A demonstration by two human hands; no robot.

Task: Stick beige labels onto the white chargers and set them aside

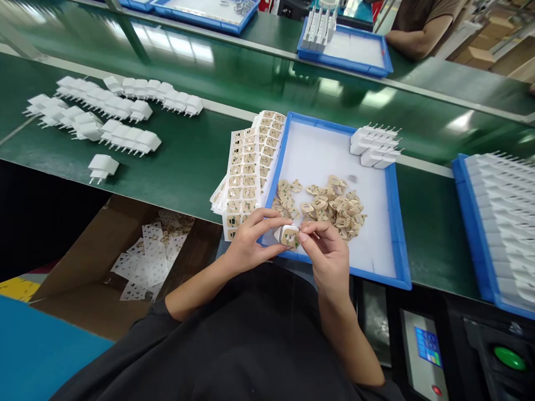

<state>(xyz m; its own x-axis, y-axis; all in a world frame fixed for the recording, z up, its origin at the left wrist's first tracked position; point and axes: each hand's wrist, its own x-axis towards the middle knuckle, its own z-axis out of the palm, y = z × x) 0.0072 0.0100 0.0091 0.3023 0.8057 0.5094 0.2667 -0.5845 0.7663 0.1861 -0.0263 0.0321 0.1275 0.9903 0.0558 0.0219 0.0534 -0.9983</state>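
Observation:
Between the fingers and thumb of my left hand [254, 236] is a white plug adapter [278, 234], its end face turned up towards me. A tan adhesive sticker [289, 236] with green marks lies against that face. My right hand [328, 250] pinches the sticker's right edge between thumb and forefinger. Both hands are above the near rim of a blue tray [401, 234] with a white bottom. Just beyond them, loose tan stickers [334, 206] lie heaped in the tray. White adapters [375, 146] stand grouped in its far right corner, pins up.
Sticker sheets [244, 178] are stacked left of the tray. Rows of white adapters [104, 103] lie on the green bench [179, 161]. Another blue tray [476, 234] full of adapters is at right. A cardboard box [83, 267] holds used sheets below. Across the bench, a person's arm [418, 42] shows.

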